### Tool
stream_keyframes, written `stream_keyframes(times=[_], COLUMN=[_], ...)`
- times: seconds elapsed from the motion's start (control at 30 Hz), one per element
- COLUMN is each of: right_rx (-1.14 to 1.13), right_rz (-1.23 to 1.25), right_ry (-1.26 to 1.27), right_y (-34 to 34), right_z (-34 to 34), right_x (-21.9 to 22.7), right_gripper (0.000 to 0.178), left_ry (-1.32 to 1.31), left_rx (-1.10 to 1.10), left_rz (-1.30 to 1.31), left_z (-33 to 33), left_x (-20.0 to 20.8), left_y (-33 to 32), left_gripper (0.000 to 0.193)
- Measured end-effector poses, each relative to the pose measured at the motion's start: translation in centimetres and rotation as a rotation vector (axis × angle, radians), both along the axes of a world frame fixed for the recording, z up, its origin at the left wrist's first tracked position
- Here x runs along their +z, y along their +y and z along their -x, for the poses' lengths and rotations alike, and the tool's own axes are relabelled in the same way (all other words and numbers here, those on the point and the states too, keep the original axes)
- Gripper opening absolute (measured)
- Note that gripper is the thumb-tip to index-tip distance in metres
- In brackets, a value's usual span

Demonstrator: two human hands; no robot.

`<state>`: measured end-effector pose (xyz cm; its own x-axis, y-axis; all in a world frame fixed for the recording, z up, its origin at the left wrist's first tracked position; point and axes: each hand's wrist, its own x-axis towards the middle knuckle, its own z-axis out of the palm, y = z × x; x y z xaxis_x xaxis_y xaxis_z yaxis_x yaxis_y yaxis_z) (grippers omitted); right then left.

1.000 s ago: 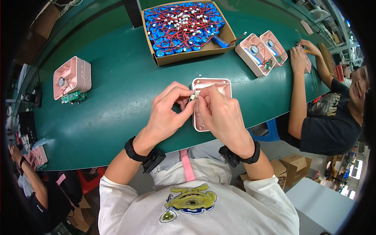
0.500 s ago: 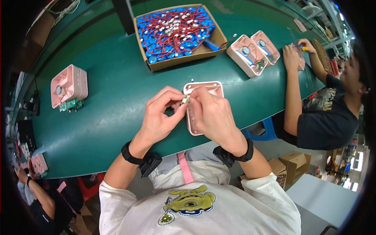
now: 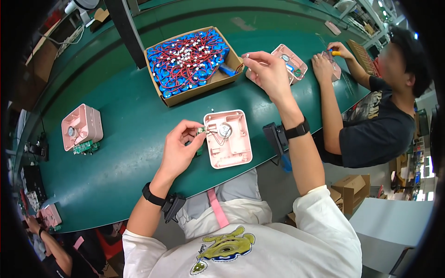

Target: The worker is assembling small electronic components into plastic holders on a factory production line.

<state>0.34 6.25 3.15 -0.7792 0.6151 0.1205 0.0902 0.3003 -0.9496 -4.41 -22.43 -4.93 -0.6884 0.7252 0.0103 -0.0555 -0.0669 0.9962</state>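
Observation:
My left hand (image 3: 178, 147) pinches a small green circuit board (image 3: 200, 149) at the left edge of a pink plastic housing (image 3: 240, 155). Inside that housing sits a round silver speaker (image 3: 225, 131), and thin wires run from it to the board. Stretched out to the far right, my right hand (image 3: 271, 76) has its thumb and fingertip closed on a small white connector (image 3: 247, 56) beside the carton. A dark red lead hangs below it toward a blue cylindrical battery (image 3: 227, 70) lying in the carton's corner.
An open cardboard carton (image 3: 197, 96) holds many blue batteries with red leads. Other pink housings (image 3: 296, 52) stand behind my right hand, and another housing (image 3: 90, 123) with boards is at left. A co-worker (image 3: 380, 120) works at right with a yellow-handled tool (image 3: 336, 53).
My right hand has left the board and reached up and right to the connector at the carton. The left hand keeps the board, and the housing's speaker now shows. The view has shifted.

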Motion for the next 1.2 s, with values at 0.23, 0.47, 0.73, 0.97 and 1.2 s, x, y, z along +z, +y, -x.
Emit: stream_keyframes(times=[0.23, 0.47, 0.73, 0.97, 1.2], right_rx=[0.159, 0.279, 0.441, 0.628, 0.634], right_rz=[0.199, 0.237, 0.426, 0.554, 0.482], right_ry=[0.307, 0.413, 0.331, 0.251, 0.201], right_y=[-0.8, -2.4, -3.9, -3.9, -4.4], right_z=[0.3, -2.6, -6.5, -7.8, -6.9], right_x=[1.2, 4.9, 3.3, 3.3, 4.3], right_gripper=[0.024, 0.024, 0.021, 0.012, 0.007], left_ry=[-0.026, -0.062, -0.041, -0.032, -0.088], left_rx=[-0.017, -0.027, -0.031, -0.040, -0.099], left_rz=[0.005, 0.023, 0.045, -0.002, 0.026], left_z=[-0.1, 0.2, 0.4, 0.3, 0.0], left_x=[-0.2, 0.1, 0.3, 0.0, -0.1], left_y=[0.0, 0.2, -0.1, -0.2, 0.1], left_gripper=[0.018, 0.017, 0.017, 0.019, 0.019])
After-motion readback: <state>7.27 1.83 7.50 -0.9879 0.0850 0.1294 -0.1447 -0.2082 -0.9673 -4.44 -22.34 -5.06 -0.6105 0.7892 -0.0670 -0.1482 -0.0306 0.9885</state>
